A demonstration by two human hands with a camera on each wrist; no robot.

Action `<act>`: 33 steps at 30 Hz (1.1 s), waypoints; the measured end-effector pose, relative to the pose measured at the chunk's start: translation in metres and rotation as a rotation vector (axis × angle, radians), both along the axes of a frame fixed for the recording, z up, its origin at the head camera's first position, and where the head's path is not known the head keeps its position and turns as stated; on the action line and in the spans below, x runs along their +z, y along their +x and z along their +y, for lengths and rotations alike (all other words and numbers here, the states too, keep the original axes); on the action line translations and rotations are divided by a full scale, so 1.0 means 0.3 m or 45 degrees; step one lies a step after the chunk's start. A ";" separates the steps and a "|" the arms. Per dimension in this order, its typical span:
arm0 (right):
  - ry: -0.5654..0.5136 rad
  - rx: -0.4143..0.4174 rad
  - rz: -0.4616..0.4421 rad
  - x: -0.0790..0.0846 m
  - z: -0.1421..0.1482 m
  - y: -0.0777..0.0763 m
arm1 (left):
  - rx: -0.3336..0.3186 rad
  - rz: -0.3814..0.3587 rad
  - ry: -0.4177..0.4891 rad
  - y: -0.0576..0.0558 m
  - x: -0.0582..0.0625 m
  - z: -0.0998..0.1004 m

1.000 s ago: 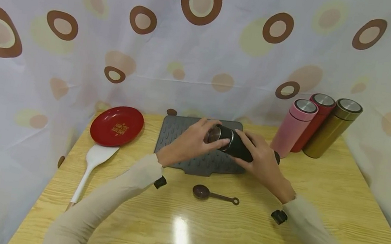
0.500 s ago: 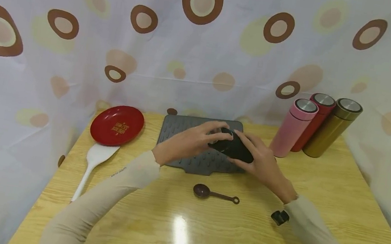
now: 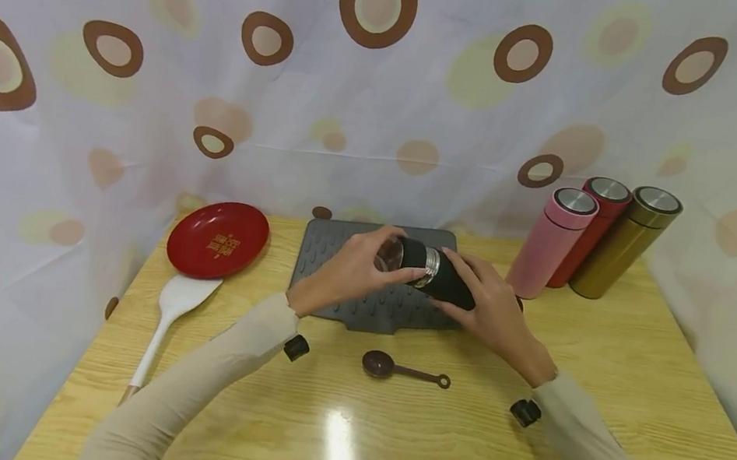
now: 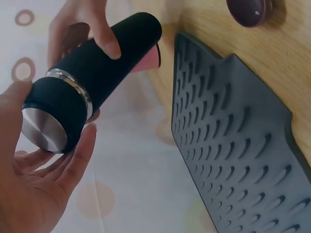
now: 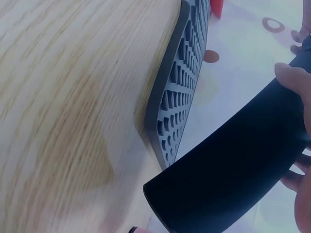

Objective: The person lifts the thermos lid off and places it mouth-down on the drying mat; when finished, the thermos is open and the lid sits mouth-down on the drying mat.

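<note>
A black thermos (image 3: 453, 280) is held tilted on its side over the dark grey mat (image 3: 364, 312). At its left end my left hand (image 3: 364, 261) grips the black lid (image 4: 53, 109), thumb on one side and fingers on the other. The lid's top is a brushed silver disc (image 4: 44, 130). Between lid and body a shiny silver neck ring shows. My right hand (image 3: 495, 307) holds the body, its thumb and fingers round it. In the right wrist view the body's base points down over the table, and the lid end is mostly out of frame.
Pink (image 3: 553, 244), red (image 3: 599, 235) and gold (image 3: 624, 246) thermoses stand at the back right. A brown measuring spoon (image 3: 379, 364) lies in front of the mat. On the left are a red plate (image 3: 191, 236) and a white spatula (image 3: 178, 301); a patterned curtain (image 3: 299, 118) hangs behind.
The left hand has turned on the lid, over it and then back again. A wider silver band now shows between lid and body. The right hand keeps its hold.
</note>
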State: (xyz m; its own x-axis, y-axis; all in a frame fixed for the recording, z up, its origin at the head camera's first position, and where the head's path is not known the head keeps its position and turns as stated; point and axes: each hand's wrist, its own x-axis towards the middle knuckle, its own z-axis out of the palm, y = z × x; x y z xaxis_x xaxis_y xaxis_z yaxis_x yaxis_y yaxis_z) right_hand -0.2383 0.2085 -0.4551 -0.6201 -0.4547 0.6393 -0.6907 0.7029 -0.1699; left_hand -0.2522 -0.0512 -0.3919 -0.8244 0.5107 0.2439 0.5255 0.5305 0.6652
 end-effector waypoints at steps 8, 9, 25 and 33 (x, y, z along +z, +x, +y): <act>-0.154 -0.121 -0.153 0.016 0.038 -0.001 | 0.097 0.082 0.281 -0.026 0.036 -0.068; -0.204 -0.156 -0.175 0.020 0.052 0.001 | 0.122 0.104 0.274 -0.035 0.042 -0.090; -1.060 -0.793 -0.063 0.010 0.306 0.024 | 0.376 0.082 -0.338 -0.252 -0.117 -0.282; -1.013 -0.822 -0.068 -0.025 0.398 -0.033 | 0.290 0.075 -0.578 -0.343 -0.220 -0.256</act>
